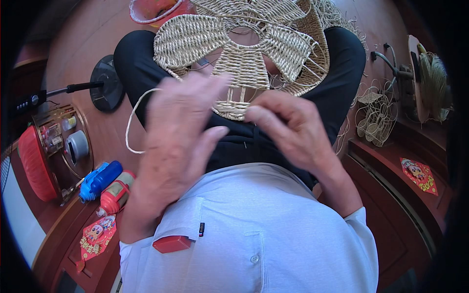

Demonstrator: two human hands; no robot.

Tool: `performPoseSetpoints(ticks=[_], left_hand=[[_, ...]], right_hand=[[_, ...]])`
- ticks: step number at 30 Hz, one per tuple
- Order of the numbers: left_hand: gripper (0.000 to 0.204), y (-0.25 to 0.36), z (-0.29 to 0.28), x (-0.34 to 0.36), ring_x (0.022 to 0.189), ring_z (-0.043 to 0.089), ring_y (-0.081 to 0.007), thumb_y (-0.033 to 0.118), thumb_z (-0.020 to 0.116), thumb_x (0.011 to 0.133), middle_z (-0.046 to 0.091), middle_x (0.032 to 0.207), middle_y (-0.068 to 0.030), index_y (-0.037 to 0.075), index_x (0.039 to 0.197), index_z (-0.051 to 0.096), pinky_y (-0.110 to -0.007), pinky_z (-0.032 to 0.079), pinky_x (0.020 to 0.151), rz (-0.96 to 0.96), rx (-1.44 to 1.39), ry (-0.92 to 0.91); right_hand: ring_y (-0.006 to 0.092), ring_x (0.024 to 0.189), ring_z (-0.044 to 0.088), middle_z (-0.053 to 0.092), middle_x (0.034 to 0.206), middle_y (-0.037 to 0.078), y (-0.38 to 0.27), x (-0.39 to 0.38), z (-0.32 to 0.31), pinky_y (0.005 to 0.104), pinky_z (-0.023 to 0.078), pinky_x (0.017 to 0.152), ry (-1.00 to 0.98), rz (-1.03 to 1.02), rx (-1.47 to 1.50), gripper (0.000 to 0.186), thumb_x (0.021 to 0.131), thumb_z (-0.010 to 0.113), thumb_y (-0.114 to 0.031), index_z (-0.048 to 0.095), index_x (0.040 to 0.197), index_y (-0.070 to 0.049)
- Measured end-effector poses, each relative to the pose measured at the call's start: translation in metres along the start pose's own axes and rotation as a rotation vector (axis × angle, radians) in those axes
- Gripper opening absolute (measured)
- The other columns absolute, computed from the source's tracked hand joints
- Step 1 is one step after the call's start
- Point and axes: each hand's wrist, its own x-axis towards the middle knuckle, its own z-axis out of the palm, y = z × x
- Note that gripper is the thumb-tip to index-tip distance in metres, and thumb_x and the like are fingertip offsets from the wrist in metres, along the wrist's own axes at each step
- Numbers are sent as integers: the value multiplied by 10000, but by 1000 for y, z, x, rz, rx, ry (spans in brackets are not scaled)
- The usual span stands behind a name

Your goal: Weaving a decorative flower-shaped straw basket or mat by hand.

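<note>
A flower-shaped piece of straw-coloured woven cord point(190, 41) lies across my lap, with broad petals around a round opening. Its nearest petal point(241, 68) has a gap crossed by upright strands and a woven band at its near end. My right hand point(293, 122) is closed, thumb and fingers pinching the edge of that band. My left hand point(178, 122) hovers left of the petal, smeared by motion, its fingers stretched and thumb apart. A pale cord point(129, 124) loops out left of this hand; where its ends go is hidden behind the hand.
A deeper woven piece point(312, 58) lies beneath on the right. Beyond my knees are a red bucket point(156, 12) and loose cords point(337, 19). Bottles point(105, 178) and a round black stand base point(107, 83) are at left; a tangled cord bundle point(376, 117) is at right.
</note>
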Motion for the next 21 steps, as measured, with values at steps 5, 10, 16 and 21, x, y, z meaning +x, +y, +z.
performPoseSetpoints(ticks=[5, 10, 16, 21], left_hand=[[469, 8, 44, 11, 1038, 774, -198, -56, 620, 1119, 768, 1307, -151, 46, 1577, 640, -296, 603, 922, -93, -496, 84], [177, -15, 36, 5, 908, 811, -237, -2, 759, 1034, 811, 1047, -135, 29, 1207, 784, -352, 621, 794, -308, -429, 78], [121, -27, 19, 11, 859, 783, -289, 47, 818, 988, 778, 960, -100, 47, 1108, 803, -371, 605, 771, -197, -74, 171], [110, -26, 12, 11, 827, 754, -237, 12, 823, 979, 761, 942, -114, 14, 1086, 798, -336, 578, 770, -110, 155, 131]], right_hand=[[170, 768, 679, 718, 857, 113, 6, 2, 10, 370, 563, 725, 33, 39, -18, 223, 1106, 757, -202, 777, 1083, 18], [132, 799, 674, 741, 883, 81, 24, -2, -14, 316, 562, 748, 150, 196, -165, 205, 1116, 749, -184, 787, 1106, 18], [251, 878, 810, 802, 977, 146, 31, -6, 0, 374, 603, 764, 229, 57, -180, 129, 1063, 770, -108, 751, 1135, -2], [434, 906, 801, 812, 1037, 212, 37, 1, 15, 530, 631, 751, 151, -38, -434, 288, 1060, 654, -20, 616, 1337, -87]])
